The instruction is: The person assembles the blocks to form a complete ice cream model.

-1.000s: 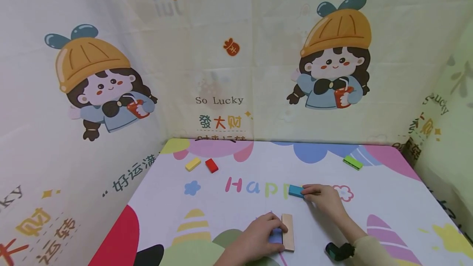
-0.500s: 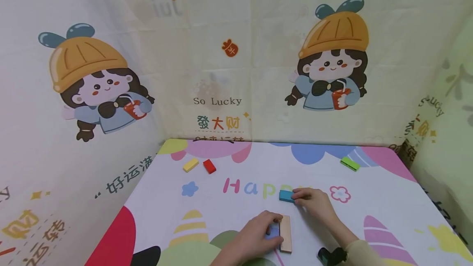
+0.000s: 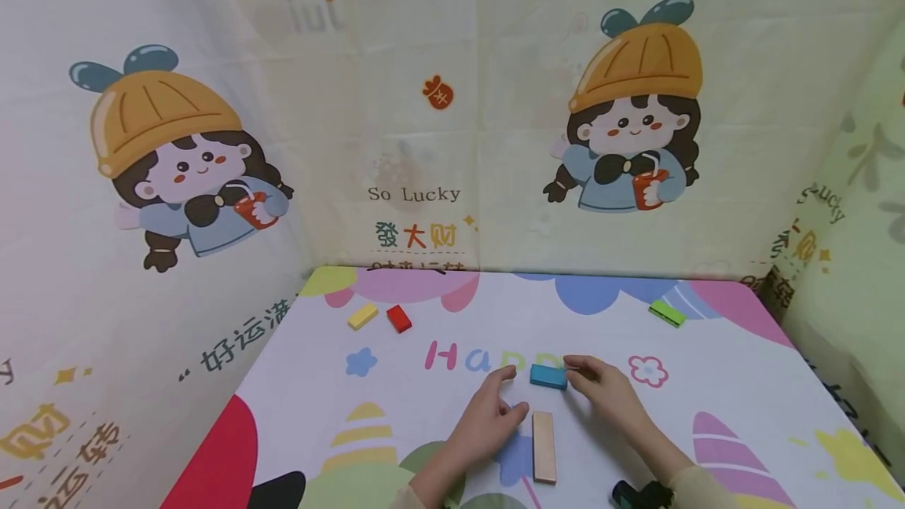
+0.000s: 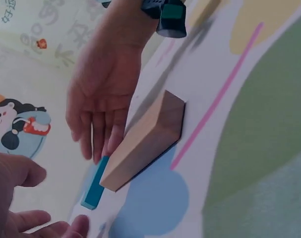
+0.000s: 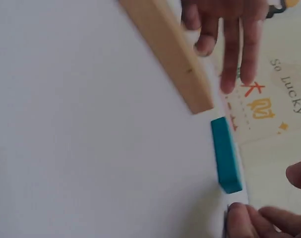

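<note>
On the printed tabletop lies a teal-blue block [image 3: 547,376], with a longer bare wooden block [image 3: 544,448] nearer the front. My left hand [image 3: 489,413] is up and to the left of the wooden block, its thumb and fingers spread and holding nothing. At the blue block's right end hovers my right hand [image 3: 604,389], its fingertips close to that end. The right wrist view shows the right fingers [image 5: 242,220] just off the blue block [image 5: 226,156], the thumb wide apart. In the left wrist view the wooden block [image 4: 143,141] lies between the hands.
A yellow block [image 3: 364,316] and a red block [image 3: 399,319] lie at the back left. A green block [image 3: 667,313] lies at the back right. Printed cloth [image 3: 509,226] hangs behind the table and along its sides.
My left hand has let go of the wooden block and moved up towards the blue one. My right hand brought the blue block leftward and nearer, then released it.
</note>
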`<state>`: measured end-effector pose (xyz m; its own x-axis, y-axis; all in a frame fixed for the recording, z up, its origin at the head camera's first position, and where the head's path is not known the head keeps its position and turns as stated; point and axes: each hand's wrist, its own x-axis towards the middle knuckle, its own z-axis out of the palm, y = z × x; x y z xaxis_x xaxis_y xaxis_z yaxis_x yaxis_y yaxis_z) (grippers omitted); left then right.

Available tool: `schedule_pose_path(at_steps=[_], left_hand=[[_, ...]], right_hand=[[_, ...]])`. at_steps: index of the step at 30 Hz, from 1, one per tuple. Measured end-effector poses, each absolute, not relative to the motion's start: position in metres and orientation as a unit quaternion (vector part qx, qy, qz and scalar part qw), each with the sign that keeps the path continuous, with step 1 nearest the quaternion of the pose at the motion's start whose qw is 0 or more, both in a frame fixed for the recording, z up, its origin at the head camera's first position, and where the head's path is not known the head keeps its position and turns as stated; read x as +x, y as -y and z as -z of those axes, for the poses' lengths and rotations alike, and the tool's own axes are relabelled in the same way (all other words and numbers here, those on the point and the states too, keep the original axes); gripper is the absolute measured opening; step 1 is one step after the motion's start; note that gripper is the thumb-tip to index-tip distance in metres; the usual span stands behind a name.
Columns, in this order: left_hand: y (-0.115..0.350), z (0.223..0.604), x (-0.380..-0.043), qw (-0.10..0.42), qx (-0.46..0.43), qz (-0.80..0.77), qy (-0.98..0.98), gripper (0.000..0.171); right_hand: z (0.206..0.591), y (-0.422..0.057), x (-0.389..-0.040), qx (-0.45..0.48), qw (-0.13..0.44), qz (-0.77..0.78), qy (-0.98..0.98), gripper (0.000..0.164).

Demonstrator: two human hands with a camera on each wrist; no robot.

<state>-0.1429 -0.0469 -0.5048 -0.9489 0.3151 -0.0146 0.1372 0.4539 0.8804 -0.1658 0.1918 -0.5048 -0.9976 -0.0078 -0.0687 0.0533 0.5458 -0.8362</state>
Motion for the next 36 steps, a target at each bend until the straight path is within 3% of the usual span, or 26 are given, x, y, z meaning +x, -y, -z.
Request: schedule_pose_path(at_steps=[4, 8, 12, 22, 36], left_hand=[[0.047, 0.504, -0.150, 0.081, 0.116, -0.557, -0.818, 0.052], [0.047, 0.507, -0.156, 0.081, 0.118, -0.601, -0.787, 0.048], [0.047, 0.512, -0.162, 0.118, 0.098, -0.638, -0.754, 0.053], [0.045, 0.519, -0.167, 0.224, 0.087, -0.787, -0.568, 0.064], [0.047, 0.519, -0.164, 0.237, 0.064, -0.833, -0.496, 0.068]], right_hand=[[0.496, -0.197, -0.160, 0.038, 0.088, 0.587, -0.804, 0.059], [0.489, -0.202, -0.155, 0.055, 0.138, 0.687, -0.711, 0.063], [0.487, -0.202, -0.150, 0.074, 0.160, 0.723, -0.668, 0.064], [0.489, -0.196, -0.151, 0.114, 0.168, 0.747, -0.633, 0.062], [0.493, -0.194, -0.148, 0.112, 0.187, 0.779, -0.588, 0.057]])
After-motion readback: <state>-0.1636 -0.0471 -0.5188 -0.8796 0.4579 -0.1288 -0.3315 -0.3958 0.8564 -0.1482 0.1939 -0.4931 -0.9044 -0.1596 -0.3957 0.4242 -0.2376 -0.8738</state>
